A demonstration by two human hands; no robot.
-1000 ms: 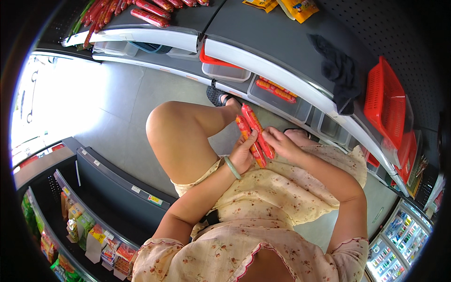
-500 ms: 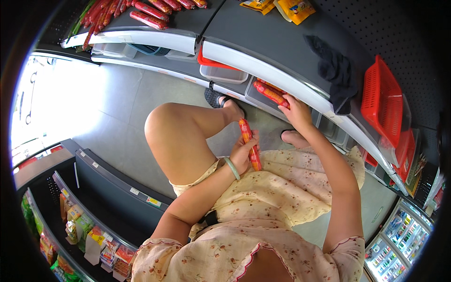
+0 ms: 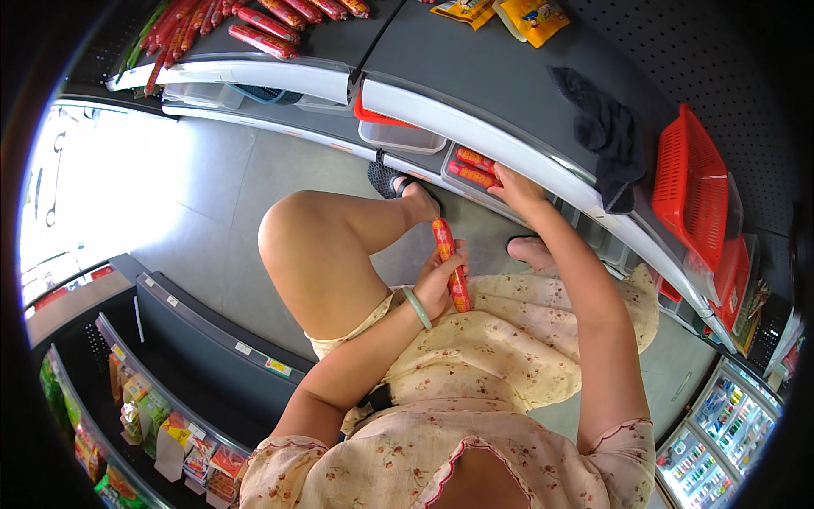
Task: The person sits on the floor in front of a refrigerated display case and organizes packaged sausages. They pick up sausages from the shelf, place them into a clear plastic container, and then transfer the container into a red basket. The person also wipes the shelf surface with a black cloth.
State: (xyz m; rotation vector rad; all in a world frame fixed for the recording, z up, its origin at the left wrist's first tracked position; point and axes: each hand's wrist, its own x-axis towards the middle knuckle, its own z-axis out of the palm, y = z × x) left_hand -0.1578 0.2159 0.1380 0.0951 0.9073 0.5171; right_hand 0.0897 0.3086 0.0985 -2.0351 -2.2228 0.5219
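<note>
Shop aisle: red sausage sticks [image 3: 449, 265] gripped by left hand [image 3: 438, 284], right hand [image 3: 515, 188] fingers flat on tray sausages [image 3: 473, 168]; loose bundle could be dropped.

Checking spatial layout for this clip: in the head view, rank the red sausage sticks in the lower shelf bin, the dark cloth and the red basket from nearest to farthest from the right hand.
1. red sausage sticks, in the bin at the right hand's fingers.
2. dark cloth, on the upper shelf, up and right.
3. red basket, farther right on that shelf.
</note>
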